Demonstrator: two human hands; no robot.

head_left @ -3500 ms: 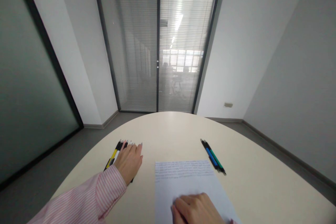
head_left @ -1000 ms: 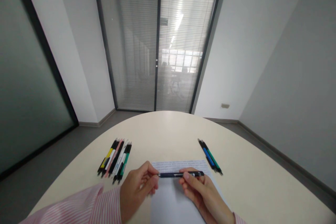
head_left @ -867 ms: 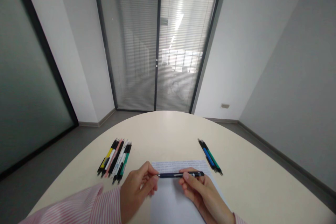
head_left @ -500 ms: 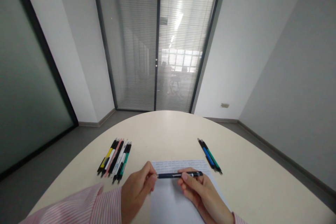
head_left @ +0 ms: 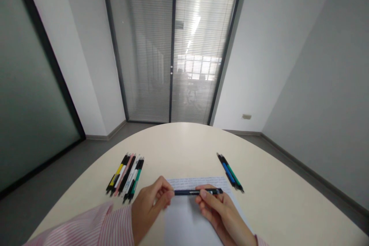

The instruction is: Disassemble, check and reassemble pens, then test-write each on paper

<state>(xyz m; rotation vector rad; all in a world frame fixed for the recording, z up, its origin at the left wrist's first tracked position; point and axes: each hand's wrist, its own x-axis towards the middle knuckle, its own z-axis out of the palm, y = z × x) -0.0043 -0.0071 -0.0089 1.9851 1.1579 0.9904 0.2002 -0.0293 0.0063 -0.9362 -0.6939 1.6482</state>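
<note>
A dark blue pen (head_left: 186, 192) lies level between my two hands, just above a sheet of paper (head_left: 184, 221) with lines of writing along its far edge. My left hand (head_left: 152, 205) pinches the pen's left end between thumb and forefinger, hiding the tip. The fingers of my right hand (head_left: 217, 209) are closed around the pen's other end, its thumb on top. On the left, nearest my left hand, several pens (head_left: 127, 177) in yellow, white, pink, black and green lie side by side. To the right rest a blue pen (head_left: 227, 171) and a green pen (head_left: 233, 173), close together.
All of this is on a round cream table (head_left: 184, 146) whose curved edge runs across the view. Beyond it stands a glass door (head_left: 141, 54) with blinds in a dark frame. A wall socket (head_left: 246, 117) sits low on the right.
Almost nothing differs. My left thumb and fingers have shifted very slightly along the pen's left end, covering its tip more; the right hand holds still.
</note>
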